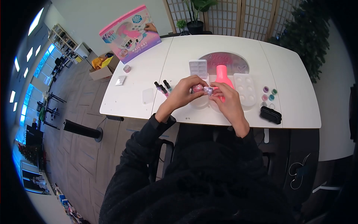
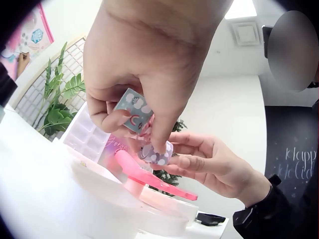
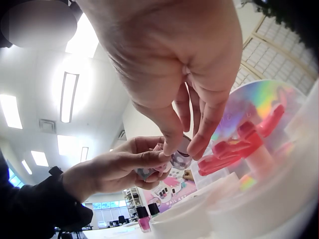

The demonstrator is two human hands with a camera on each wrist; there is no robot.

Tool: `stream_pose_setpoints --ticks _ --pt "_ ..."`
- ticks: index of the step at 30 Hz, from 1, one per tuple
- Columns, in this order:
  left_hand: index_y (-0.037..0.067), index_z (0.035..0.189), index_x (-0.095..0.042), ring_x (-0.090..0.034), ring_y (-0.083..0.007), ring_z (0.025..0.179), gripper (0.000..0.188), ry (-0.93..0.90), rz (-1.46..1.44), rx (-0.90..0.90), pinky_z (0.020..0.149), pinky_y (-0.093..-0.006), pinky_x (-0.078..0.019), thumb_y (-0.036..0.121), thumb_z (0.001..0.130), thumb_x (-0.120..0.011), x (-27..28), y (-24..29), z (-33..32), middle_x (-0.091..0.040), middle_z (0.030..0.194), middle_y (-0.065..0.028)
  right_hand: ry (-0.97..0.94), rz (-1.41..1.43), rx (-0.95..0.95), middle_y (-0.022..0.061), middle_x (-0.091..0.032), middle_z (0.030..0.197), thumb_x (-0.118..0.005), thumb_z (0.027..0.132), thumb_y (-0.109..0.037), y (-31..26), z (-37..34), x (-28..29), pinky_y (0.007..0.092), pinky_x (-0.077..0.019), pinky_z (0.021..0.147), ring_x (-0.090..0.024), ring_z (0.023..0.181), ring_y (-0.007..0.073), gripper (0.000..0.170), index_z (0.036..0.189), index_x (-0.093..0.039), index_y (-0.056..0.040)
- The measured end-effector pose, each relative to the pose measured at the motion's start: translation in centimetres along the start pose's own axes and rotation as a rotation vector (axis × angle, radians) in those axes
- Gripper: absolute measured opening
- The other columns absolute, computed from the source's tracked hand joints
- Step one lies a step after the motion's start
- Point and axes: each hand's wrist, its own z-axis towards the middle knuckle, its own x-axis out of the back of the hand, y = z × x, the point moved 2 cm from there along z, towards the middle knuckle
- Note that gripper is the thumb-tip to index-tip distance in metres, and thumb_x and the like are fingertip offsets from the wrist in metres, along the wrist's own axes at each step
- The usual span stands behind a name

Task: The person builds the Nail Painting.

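Note:
My left hand [image 1: 184,91] grips small patterned pieces above the table: a teal piece with clouds and a rainbow [image 2: 133,110], with pink material beside it. My right hand [image 1: 228,102] pinches a shiny lilac piece with white dots [image 2: 155,153] between thumb and fingertip, and the left thumb and fingers meet it from the other side. The pieces look like patterned foil or film; I cannot tell their exact kind. Below and behind the hands stands a pink plastic model hand [image 1: 222,76] on a white base [image 3: 259,209].
Nail polish bottles [image 1: 164,89] with black caps stand left of the hands. A white tray with round wells [image 1: 244,89] and several small colored pots [image 1: 265,97] lie right, near a black case [image 1: 270,115]. Behind are a compartment box [image 1: 198,68] and a shiny backboard [image 1: 238,61]. The nail art box [image 1: 130,35] stands far left.

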Motion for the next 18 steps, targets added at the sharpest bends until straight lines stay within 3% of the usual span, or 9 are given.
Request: stream_pose_setpoints --ticks 3,5,7,9,13,15,18 --pt "0.002 0.108 -0.076 -0.070 -0.0238 0.092 0.025 0.022 0.027 0.041 0.085 -0.0340 -0.0544 0.007 0.086 -0.084 0.2 -1.7 0.3 -0.074 0.103 -0.0105 0.022 -0.001 0.012 0.0164 -0.067 0.122 -0.075 0.086 0.009 0.2 -0.2 0.2 0.0345 -0.0615 0.085 -0.074 0.098 0.0272 0.044 0.129 -0.063 0.0045" --pt "0.003 0.104 -0.076 -0.071 -0.0290 0.086 0.023 0.139 0.103 0.076 0.079 -0.0382 -0.0561 0.012 0.085 -0.084 0.6 -2.3 0.7 -0.074 0.099 -0.0125 0.015 0.022 0.013 0.0164 -0.066 0.124 -0.073 0.087 0.009 0.1 -0.1 0.4 0.0350 -0.0614 0.086 -0.073 0.101 0.0286 0.043 0.129 -0.063 0.0041" --pt "0.003 0.101 -0.077 -0.071 -0.0298 0.084 0.020 0.147 0.188 0.138 0.077 -0.0385 -0.0562 0.013 0.085 -0.083 0.5 -2.9 0.7 -0.074 0.098 -0.0130 0.007 0.044 0.013 0.0164 -0.065 0.126 -0.072 0.088 0.009 0.1 -0.2 0.6 0.0356 -0.0613 0.088 -0.072 0.103 0.0299 0.042 0.129 -0.062 0.0037" --pt "0.003 0.106 -0.076 -0.070 -0.0237 0.084 0.022 0.089 0.243 0.189 0.079 -0.0340 -0.0548 0.009 0.086 -0.082 -0.2 -3.9 0.7 -0.075 0.097 -0.0104 -0.031 -0.024 0.063 0.0155 -0.065 0.123 -0.070 0.090 0.008 0.0 -0.2 0.6 0.0371 -0.0604 0.088 -0.070 0.104 0.0322 0.038 0.127 -0.064 0.0025" --pt "0.004 0.109 -0.076 -0.067 -0.0251 0.080 0.023 0.094 0.314 0.108 0.077 -0.0349 -0.0547 0.008 0.087 -0.081 -0.7 -3.6 0.8 -0.072 0.097 -0.0111 -0.058 -0.094 0.083 0.0150 -0.065 0.120 -0.069 0.091 0.006 0.4 -0.5 0.8 0.0383 -0.0589 0.088 -0.070 0.101 0.0333 0.035 0.126 -0.065 0.0013" --pt "0.005 0.117 -0.075 -0.068 -0.0298 0.086 0.030 0.202 0.205 0.096 0.078 -0.0385 -0.0554 0.007 0.088 -0.079 -0.1 -2.9 0.6 -0.065 0.102 -0.0137 -0.076 -0.033 0.036 0.0149 -0.065 0.117 -0.069 0.091 0.006 0.3 -0.6 0.9 0.0383 -0.0579 0.087 -0.070 0.099 0.0309 0.033 0.124 -0.066 0.0010" --pt "0.007 0.128 -0.073 -0.065 -0.0288 0.089 0.039 0.190 0.150 0.080 0.082 -0.0384 -0.0546 0.004 0.089 -0.076 0.6 -1.4 0.5 -0.059 0.102 -0.0133 -0.068 -0.019 0.036 0.0139 -0.065 0.115 -0.070 0.092 0.005 0.4 -0.6 1.1 0.0380 -0.0579 0.087 -0.070 0.098 0.0288 0.033 0.124 -0.066 0.0010"
